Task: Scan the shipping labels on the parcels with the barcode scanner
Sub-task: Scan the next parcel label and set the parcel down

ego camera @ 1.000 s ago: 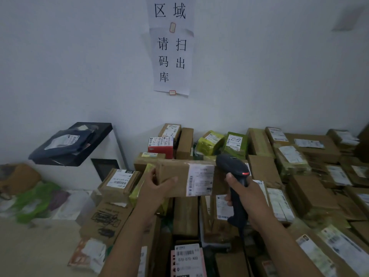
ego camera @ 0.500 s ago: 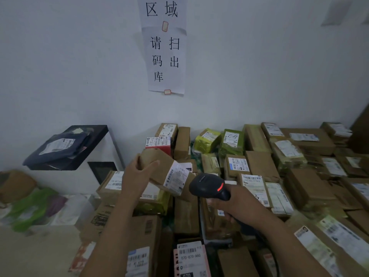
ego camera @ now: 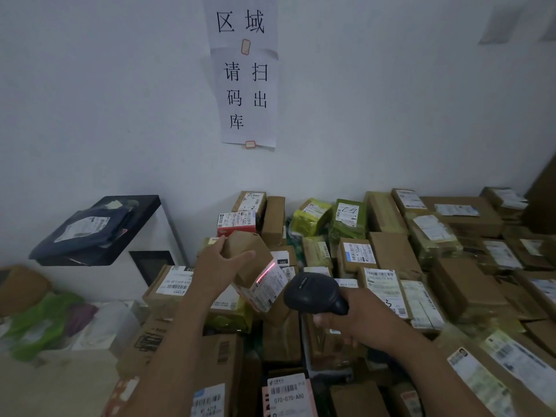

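Head view: small cardboard parcel is held tilted above the pile, its label facing the scanner, with a red line across it. Judged light and stiff; an end grip suits. Left hand clasps its upper end. Right hand is wrapped round the scanner's handle.

Pale wall, paper notice taped up with printed characters, white cabinet at left, dim light

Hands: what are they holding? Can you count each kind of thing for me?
cardboard parcel, in the left hand: 1
barcode scanner, in the right hand: 1
Total: 2
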Demonstrator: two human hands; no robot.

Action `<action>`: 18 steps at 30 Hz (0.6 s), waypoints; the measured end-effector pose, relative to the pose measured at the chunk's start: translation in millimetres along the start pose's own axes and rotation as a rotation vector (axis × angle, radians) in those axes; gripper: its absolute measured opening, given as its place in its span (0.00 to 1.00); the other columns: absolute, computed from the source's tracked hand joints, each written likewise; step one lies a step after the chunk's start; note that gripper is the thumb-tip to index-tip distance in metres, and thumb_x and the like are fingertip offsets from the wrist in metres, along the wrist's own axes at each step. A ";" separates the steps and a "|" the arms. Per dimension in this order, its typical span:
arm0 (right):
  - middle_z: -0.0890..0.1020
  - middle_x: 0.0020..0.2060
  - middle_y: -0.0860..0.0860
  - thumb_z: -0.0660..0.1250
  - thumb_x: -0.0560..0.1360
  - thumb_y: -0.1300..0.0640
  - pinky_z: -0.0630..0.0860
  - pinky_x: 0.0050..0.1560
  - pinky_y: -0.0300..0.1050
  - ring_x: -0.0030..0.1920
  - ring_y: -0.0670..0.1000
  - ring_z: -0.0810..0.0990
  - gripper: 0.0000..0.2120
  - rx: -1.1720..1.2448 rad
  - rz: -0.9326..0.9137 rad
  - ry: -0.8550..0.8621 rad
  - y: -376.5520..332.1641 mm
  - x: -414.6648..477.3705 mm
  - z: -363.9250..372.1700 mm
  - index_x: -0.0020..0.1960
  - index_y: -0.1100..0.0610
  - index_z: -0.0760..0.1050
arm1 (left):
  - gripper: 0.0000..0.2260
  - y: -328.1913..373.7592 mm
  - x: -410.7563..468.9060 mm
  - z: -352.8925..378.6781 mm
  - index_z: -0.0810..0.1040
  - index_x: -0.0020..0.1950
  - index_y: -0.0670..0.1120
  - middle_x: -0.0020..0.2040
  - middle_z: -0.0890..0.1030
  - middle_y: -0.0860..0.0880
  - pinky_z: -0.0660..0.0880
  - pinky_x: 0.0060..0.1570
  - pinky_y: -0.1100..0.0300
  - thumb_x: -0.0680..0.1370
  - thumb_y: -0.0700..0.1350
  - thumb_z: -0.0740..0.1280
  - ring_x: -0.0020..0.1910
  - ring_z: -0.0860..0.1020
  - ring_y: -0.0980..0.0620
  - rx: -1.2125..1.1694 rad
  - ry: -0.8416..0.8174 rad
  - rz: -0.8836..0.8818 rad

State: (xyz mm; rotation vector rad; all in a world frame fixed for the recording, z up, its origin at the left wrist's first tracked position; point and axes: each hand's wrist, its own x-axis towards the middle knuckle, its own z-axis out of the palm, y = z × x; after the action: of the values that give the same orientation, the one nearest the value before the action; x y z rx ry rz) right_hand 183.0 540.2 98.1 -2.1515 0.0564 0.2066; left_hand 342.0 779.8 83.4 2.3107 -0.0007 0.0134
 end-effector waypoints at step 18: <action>0.82 0.25 0.51 0.71 0.75 0.47 0.73 0.26 0.34 0.24 0.46 0.78 0.09 0.199 0.088 0.292 25.6 2.0 -13.5 0.45 0.52 0.77 | 0.36 11.8 -13.6 18.3 0.61 0.78 0.50 0.71 0.68 0.48 0.68 0.59 0.51 0.75 0.61 0.70 0.69 0.69 0.47 -0.283 0.293 0.016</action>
State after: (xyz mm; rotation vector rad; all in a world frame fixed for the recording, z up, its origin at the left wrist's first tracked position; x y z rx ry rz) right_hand 183.7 514.9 84.1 -1.9666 0.3270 -0.0617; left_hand 328.5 758.3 79.7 2.0066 0.1209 0.3379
